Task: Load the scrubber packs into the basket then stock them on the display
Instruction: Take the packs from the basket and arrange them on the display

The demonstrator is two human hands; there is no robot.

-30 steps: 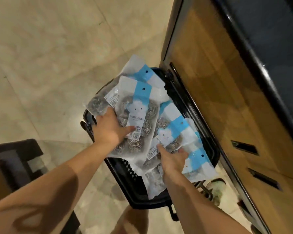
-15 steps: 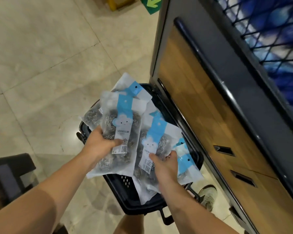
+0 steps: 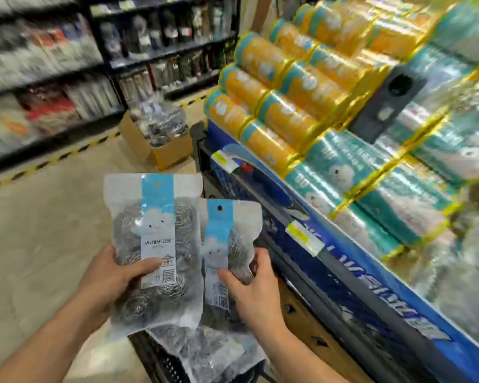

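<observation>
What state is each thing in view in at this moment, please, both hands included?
large scrubber pack: upright, gripped by the left hand, above the basket
small scrubber pack: upright, pinched by the right hand
basket: loaded, spare packs lying in it
cardboard box: open, full, on the floor
rolls: wrapped, stacked in rows

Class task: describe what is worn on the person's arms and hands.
Nothing visible. The left hand and right hand are bare: no gloves, rings or watch. The left forearm and right forearm are bare to the frame edge, no sleeve in view.
</observation>
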